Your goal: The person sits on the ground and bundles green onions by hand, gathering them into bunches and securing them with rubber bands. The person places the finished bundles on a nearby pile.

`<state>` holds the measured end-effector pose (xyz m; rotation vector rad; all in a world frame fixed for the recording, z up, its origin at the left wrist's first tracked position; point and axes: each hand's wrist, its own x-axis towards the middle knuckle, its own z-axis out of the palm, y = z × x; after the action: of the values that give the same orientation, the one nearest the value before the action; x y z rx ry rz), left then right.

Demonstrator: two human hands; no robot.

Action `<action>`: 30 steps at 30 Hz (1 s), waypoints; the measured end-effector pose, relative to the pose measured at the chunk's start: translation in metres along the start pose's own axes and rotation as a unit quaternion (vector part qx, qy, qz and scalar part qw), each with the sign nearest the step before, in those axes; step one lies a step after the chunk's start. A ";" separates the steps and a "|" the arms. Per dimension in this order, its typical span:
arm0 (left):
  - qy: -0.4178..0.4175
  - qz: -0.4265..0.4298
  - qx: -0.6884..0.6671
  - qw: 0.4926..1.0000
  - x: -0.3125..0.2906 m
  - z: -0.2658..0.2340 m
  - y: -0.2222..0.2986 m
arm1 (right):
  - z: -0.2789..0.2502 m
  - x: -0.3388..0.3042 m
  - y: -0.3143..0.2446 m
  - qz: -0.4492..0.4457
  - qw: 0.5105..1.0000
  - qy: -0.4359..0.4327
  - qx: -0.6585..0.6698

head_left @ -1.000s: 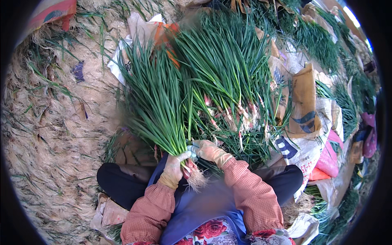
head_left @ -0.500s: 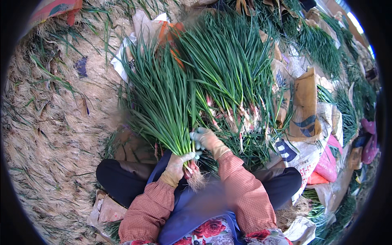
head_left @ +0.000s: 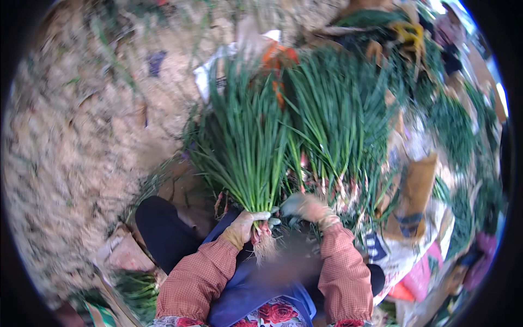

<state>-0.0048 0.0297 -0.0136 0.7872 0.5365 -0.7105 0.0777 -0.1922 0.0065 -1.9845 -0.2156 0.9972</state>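
My gloved left hand (head_left: 246, 224) is closed round the lower stalks of a thick bunch of green onions (head_left: 248, 158). The bunch's long green leaves fan out away from me, and its pinkish bulbs and pale stringy roots hang below the hand, above my lap. Just right of the bunch is my gloved right hand (head_left: 309, 208), smeared by motion, so its grip is unclear. Close beyond it lies a loose heap of more green onions (head_left: 340, 120), root ends toward me.
Dry, straw-like litter (head_left: 92, 158) covers the ground on the left. To the right are a brown paper piece (head_left: 417, 191), a white printed sack (head_left: 392, 267) and pink plastic (head_left: 419, 278). More green onions (head_left: 136, 291) lie at lower left. A person (head_left: 451, 32) is at the far right.
My right hand has moved away from the held bunch, rightward toward the loose heap. The left hand keeps its hold. The whole view has shifted and blurred.
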 end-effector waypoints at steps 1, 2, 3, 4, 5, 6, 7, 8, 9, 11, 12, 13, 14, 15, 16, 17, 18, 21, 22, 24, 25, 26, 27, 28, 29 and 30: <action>-0.016 0.029 -0.019 0.999 -0.006 0.013 0.004 | -0.012 0.008 0.008 0.080 0.983 0.089 0.136; -0.048 0.033 -0.043 0.997 -0.010 0.022 0.009 | -0.025 0.015 0.021 0.132 0.980 0.133 0.062; -0.071 0.066 -0.049 0.994 -0.011 0.033 0.013 | -0.031 0.028 0.042 0.181 0.967 0.181 -0.012; -0.091 0.089 -0.071 0.989 -0.012 0.048 0.017 | -0.024 0.042 0.078 0.166 0.956 0.193 -0.144; -0.102 0.115 -0.095 0.984 -0.017 0.053 0.021 | -0.015 0.046 0.073 0.129 0.952 0.154 -0.230; -0.079 0.125 -0.095 0.984 -0.017 0.056 0.022 | -0.017 0.046 0.071 0.133 0.953 0.153 -0.226; -0.056 0.134 -0.096 0.985 -0.018 0.057 0.023 | -0.018 0.043 0.064 0.138 0.953 0.152 -0.222; -0.034 0.141 -0.095 0.985 -0.019 0.059 0.024 | -0.023 0.041 0.060 0.119 0.961 0.159 -0.193; -0.025 0.149 -0.094 0.984 -0.017 0.061 0.025 | -0.030 0.037 0.055 0.100 0.967 0.167 -0.162; -0.028 0.151 -0.159 0.975 -0.009 0.056 0.015 | -0.019 0.022 0.018 0.116 0.954 0.214 -0.177; -0.020 0.132 -0.154 0.979 -0.002 0.053 0.014 | -0.009 0.011 0.023 0.072 0.941 0.230 -0.239; -0.005 0.115 -0.159 0.981 -0.002 0.047 0.010 | 0.011 -0.006 0.005 0.026 0.924 0.232 -0.303; 0.000 0.097 -0.097 0.991 -0.010 0.054 0.017 | 0.027 -0.012 0.019 -0.060 0.898 0.263 -0.349; 0.053 0.130 -0.078 0.987 -0.019 0.057 0.017 | 0.050 -0.022 0.002 -0.122 0.878 0.263 -0.382; 0.029 0.111 -0.101 0.988 -0.018 0.049 0.013 | 0.059 -0.026 0.012 -0.231 0.846 0.210 -0.433; -0.004 0.085 -0.120 0.989 -0.010 0.047 0.006 | 0.061 -0.028 0.026 -0.200 0.882 0.181 -0.386; -0.015 0.162 -0.142 0.976 -0.014 0.058 0.010 | 0.065 -0.033 0.039 -0.168 0.915 0.155 -0.333; -0.015 0.153 -0.038 0.987 -0.031 0.040 -0.013 | 0.104 -0.034 -0.028 -0.127 0.978 0.086 -0.144; -0.040 0.179 0.023 0.983 -0.023 0.036 -0.020 | 0.117 -0.036 -0.050 -0.134 0.979 0.075 -0.137; -0.069 0.210 0.084 0.971 -0.026 0.037 -0.023 | 0.138 -0.039 -0.082 -0.151 0.978 0.043 -0.134; -0.105 0.239 0.107 0.959 -0.033 0.057 -0.002 | 0.131 -0.048 -0.106 -0.172 0.971 0.075 -0.149; -0.070 0.240 0.078 0.965 -0.053 0.048 -0.012 | 0.147 -0.047 -0.104 -0.174 0.975 0.030 -0.137; -0.042 0.254 0.062 0.964 -0.071 0.043 -0.017 | 0.159 -0.051 -0.109 -0.185 0.973 -0.004 -0.139; -0.022 0.267 0.052 0.962 -0.084 0.041 -0.021 | 0.166 -0.054 -0.113 -0.195 0.970 -0.031 -0.142; -0.006 0.279 0.041 0.959 -0.094 0.039 -0.022 | 0.171 -0.056 -0.116 -0.201 0.967 -0.053 -0.147; 0.006 0.289 0.035 0.957 -0.102 0.037 -0.023 | 0.176 -0.059 -0.120 -0.209 0.964 -0.072 -0.151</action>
<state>-0.0816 0.0268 0.0669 0.9586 0.2679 -0.1824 -0.0617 -0.0381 0.0806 -2.0144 -0.8748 0.8669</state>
